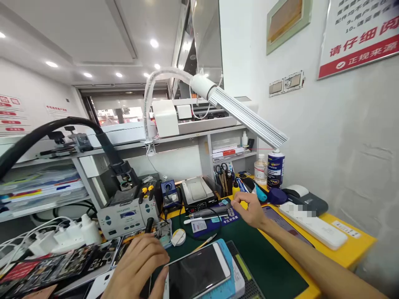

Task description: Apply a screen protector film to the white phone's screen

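Rests the left hand [140,265], half open with thumb and fingers apart, at the left end of a white-rimmed phone [198,270], dark and glossy of screen, face up on a blue pad [227,285], and raises the right hand [251,209], fingertips together, near a yellow bottle [236,190], with any grip impossible to tell.

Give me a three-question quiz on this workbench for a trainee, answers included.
1. Which hand is nearer the white-framed smartphone?
2. True or false: the white-framed smartphone lies screen down.
3. Fill in: as pictured, immediately right of the clear bottle stands a blue ____.

Key:
1. Left hand.
2. False; its dark screen faces up.
3. Aerosol can.
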Demonstrator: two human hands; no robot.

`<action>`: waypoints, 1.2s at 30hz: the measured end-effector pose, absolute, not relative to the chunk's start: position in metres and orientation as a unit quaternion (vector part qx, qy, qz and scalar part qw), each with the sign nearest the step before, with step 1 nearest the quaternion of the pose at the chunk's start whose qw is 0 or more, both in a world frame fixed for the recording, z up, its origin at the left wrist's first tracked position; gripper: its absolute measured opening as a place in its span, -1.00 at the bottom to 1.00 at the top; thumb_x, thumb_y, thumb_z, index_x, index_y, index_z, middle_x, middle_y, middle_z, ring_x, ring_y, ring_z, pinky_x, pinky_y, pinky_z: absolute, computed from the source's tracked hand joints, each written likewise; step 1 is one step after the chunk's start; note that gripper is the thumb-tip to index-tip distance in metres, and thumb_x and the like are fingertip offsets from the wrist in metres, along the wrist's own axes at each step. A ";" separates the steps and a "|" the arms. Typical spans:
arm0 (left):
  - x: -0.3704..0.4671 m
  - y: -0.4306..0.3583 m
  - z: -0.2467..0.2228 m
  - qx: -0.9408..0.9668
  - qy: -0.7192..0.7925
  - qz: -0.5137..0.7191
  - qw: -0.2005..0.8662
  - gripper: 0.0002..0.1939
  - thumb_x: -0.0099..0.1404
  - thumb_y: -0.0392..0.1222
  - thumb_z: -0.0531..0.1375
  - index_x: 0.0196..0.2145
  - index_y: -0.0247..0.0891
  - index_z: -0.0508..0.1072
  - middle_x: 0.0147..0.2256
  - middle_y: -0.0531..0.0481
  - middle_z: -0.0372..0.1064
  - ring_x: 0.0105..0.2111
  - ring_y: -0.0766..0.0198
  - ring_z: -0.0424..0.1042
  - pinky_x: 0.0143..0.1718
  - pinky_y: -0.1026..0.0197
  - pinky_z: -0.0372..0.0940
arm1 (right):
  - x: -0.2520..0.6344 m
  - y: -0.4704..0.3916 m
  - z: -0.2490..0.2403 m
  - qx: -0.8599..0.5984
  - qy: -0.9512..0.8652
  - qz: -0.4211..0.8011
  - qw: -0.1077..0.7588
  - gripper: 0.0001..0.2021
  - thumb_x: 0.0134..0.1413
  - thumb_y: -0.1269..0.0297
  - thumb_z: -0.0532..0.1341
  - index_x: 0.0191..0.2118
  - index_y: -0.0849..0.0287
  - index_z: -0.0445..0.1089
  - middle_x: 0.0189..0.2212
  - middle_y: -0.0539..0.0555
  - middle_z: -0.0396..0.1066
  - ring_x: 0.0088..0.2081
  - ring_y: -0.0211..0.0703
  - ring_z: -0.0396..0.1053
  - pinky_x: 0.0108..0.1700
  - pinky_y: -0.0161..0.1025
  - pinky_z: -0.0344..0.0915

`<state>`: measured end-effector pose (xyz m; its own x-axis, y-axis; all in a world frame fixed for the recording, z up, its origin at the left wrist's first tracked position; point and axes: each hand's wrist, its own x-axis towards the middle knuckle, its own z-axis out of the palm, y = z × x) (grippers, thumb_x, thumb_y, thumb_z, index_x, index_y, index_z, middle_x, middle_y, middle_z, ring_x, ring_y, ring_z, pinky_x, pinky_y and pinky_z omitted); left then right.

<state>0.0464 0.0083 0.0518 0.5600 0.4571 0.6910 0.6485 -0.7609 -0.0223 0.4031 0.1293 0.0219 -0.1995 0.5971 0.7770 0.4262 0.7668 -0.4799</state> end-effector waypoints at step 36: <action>0.045 0.032 -0.004 -0.889 -0.192 -0.405 0.092 -0.89 0.34 -0.28 0.06 -0.23 -0.20 0.38 -0.34 -0.05 0.44 -0.31 0.14 0.32 -0.25 0.03 0.26 | 0.218 0.151 0.050 -0.303 -0.948 0.060 -0.082 -0.73 0.35 0.17 0.27 0.04 0.22 0.44 -0.01 0.13 0.48 -0.09 -0.05 0.50 -0.06 0.00 0.48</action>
